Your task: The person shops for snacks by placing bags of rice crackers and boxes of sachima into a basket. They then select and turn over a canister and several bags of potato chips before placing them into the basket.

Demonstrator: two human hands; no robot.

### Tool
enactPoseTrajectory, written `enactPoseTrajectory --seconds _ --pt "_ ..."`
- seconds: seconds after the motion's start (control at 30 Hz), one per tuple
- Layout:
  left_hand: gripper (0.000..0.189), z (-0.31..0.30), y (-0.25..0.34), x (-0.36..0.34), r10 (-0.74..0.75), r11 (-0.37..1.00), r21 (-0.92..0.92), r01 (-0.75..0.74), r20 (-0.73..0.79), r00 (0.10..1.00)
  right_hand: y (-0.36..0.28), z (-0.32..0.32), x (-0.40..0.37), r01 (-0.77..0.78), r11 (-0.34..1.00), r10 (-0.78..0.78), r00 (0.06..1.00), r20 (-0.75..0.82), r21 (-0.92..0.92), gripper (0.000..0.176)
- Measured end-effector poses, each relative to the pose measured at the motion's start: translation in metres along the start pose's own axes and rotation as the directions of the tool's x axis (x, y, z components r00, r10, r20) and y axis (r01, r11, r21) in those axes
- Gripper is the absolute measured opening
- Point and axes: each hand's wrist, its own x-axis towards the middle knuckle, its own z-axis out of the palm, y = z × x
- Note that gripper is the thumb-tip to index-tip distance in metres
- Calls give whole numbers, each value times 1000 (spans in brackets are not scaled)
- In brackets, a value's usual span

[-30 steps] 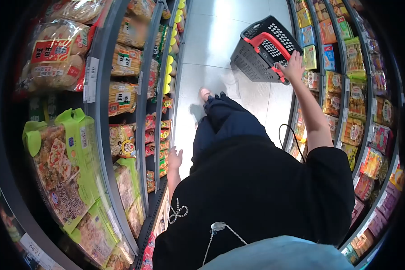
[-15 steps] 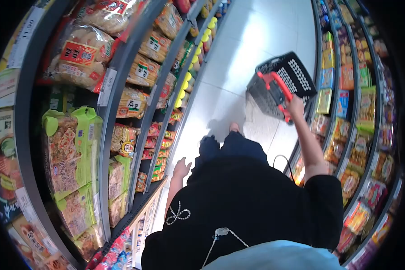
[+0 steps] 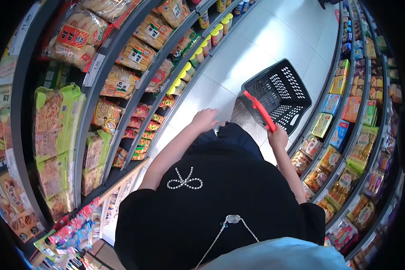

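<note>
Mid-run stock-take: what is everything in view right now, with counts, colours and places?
basket: one, black with red handle, right of aisle
left shelves: several tiers, dark grey, stocked with snack bags
green packs: several, far-left shelf
yellow-capped containers: one row, low on left shelves
right shelves: several tiers, coloured boxes and bags
floor: pale tiles, centre
black top: one, on the person
left hand: open, empty, ahead of body
right hand: closed on basket handle

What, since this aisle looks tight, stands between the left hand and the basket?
Nothing visible: only bare floor shows between the open left hand and the basket, held in the right hand.
</note>
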Motion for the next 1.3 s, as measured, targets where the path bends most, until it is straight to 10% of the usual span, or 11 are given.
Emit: enactPoseTrajectory --seconds 0.2,0.37,0.63,1.3 --pt "65 -32 89 46 438 887 3 -462 -325 838 3 0 -10 57 998 -58 997 50 15 17" --pt "51 -14 127 81 673 729 157 -666 12 739 0 3 -10 85 996 -86 995 48 31 18" --pt "12 16 134 93 508 769 350 -535 174 844 -15 4 -8 177 984 -178 983 37 13 16" --pt "10 14 123 60 404 830 339 -444 184 896 -23 11 -18 312 947 -308 949 66 -72 18"
